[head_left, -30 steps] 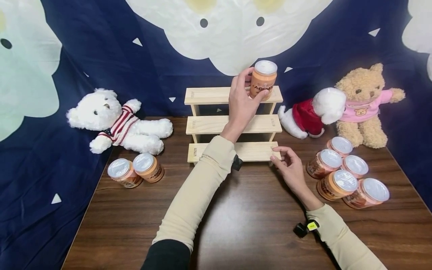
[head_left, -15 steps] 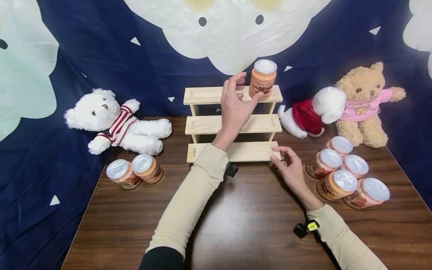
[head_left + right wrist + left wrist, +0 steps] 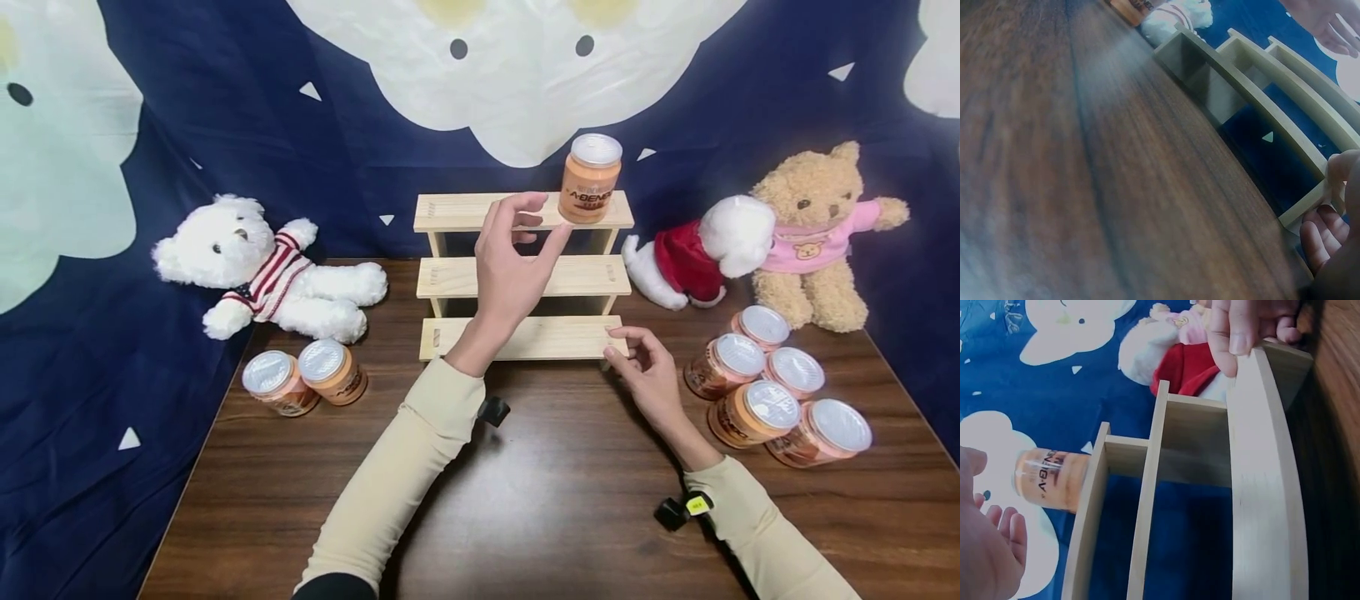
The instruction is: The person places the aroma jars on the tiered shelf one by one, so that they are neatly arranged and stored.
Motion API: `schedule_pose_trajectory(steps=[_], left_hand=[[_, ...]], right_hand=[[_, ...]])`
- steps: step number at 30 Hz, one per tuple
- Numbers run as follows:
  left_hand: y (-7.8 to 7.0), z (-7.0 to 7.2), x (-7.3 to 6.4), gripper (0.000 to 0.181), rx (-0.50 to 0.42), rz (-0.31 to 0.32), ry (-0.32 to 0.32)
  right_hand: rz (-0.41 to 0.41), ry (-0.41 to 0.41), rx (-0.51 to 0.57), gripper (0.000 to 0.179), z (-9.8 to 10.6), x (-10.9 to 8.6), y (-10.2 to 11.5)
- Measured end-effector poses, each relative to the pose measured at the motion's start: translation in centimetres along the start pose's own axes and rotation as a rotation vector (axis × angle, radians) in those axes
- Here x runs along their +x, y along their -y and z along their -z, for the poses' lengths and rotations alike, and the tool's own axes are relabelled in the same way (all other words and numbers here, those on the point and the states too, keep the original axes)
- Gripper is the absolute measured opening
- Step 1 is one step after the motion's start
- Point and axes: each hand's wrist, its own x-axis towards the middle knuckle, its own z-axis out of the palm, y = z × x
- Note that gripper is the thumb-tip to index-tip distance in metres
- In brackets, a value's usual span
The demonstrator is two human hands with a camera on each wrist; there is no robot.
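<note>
An orange jar (image 3: 590, 187) with a silver lid stands upright at the right end of the top tier of a three-tier wooden shelf (image 3: 551, 339). Just left of it is my left hand (image 3: 508, 262), thumb and fingers spread apart with nothing between them. In the left wrist view a gap separates this hand (image 3: 991, 544) from the jar (image 3: 1054, 478). My right hand (image 3: 648, 375) grips the right end of the lowest tier. The right wrist view has its thumb on top and the fingers (image 3: 1316, 240) curled at the end support.
Two jars (image 3: 333, 375) stand at the left below a white teddy bear (image 3: 243, 271) in a striped shirt. Several more jars (image 3: 757, 412) cluster at the right. Behind them sit a white plush dog (image 3: 690, 254) and a tan bear (image 3: 806, 237). A blue patterned cloth hangs behind.
My left hand has let go of the jar on the top tier and drawn back left and down toward me. The right hand keeps its grip on the shelf.
</note>
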Motion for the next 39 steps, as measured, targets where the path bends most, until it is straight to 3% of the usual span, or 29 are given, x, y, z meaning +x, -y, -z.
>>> schedule_pose_trajectory(steps=[10, 18, 31, 39], left_hand=[[-0.9, 3.0, -2.3, 0.030, 0.038, -0.074, -0.024], [-1.2, 6.4, -3.7, 0.028, 0.099, -0.152, -0.056], [-0.9, 12.6, -5.2, 0.025, 0.113, -0.128, -0.144], [-0.5, 15.4, -6.3, 0.026, 0.123, -0.110, -0.212]], right_hand=[[0.001, 0.008, 0.007, 0.029, 0.1, 0.0, 0.0], [-0.002, 0.010, -0.008, 0.029, 0.1, 0.0, 0.0], [-0.002, 0.008, -0.015, 0.029, 0.0, 0.0, 0.0], [-0.006, 0.008, -0.005, 0.029, 0.1, 0.0, -0.1]])
